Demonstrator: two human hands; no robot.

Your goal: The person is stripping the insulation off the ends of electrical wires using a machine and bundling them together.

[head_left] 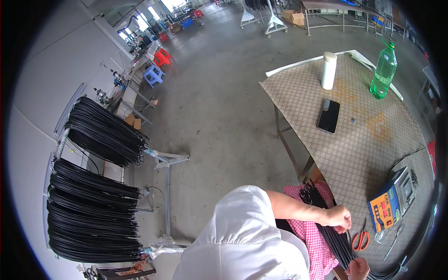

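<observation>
A bundle of long thin black cables (333,238) lies slantwise over the pink checked cloth (303,228) on my lap, along the table's near edge. My left hand (338,218) is over the bundle with its fingers curled closed. A thin black strand runs from below it toward my right hand (358,269), which is closed in a pinch at the bundle's lower end. The fingertips of both hands are partly hidden. Orange-handled scissors (360,240) lie on the table just right of my left hand.
The patterned tabletop (322,140) carries a phone (328,115), a white bottle (329,71), a green plastic bottle (384,72) and a blue-and-orange box (389,205). At left, racks hold thick bunches of black cables (93,214). Stools (154,74) stand farther back.
</observation>
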